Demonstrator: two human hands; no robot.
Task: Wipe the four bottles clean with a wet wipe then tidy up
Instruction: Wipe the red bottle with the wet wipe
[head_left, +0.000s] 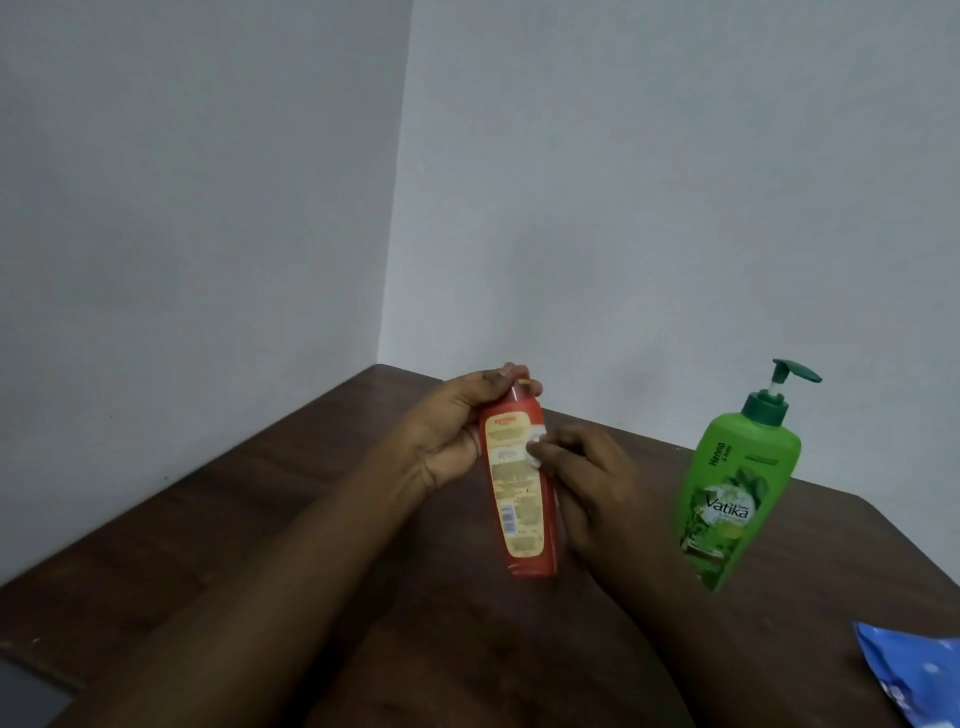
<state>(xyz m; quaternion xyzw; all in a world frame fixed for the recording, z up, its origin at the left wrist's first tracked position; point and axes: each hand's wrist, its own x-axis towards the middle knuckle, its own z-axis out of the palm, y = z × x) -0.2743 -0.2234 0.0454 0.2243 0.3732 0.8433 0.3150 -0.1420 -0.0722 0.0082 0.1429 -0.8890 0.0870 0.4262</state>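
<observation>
A person's left hand (453, 435) was closed around the upper part of a red bottle (521, 493), fingers curled over its cap end; the bottle was held above the middle of a dark wooden table (291, 499), tilted slightly, its cream back label facing the camera; the right hand (589, 486) pinched a small wad of white wet wipe (536, 446) against the bottle's right side, fingers bunched on the wipe; a green pump bottle (737, 493) marked "Vatika" stood upright near the table's right edge, apart from both hands; a blue wipes packet (914, 675) lay at the near right corner, cut off by the frame; pale walls (623, 182) met behind the table's far corner.
</observation>
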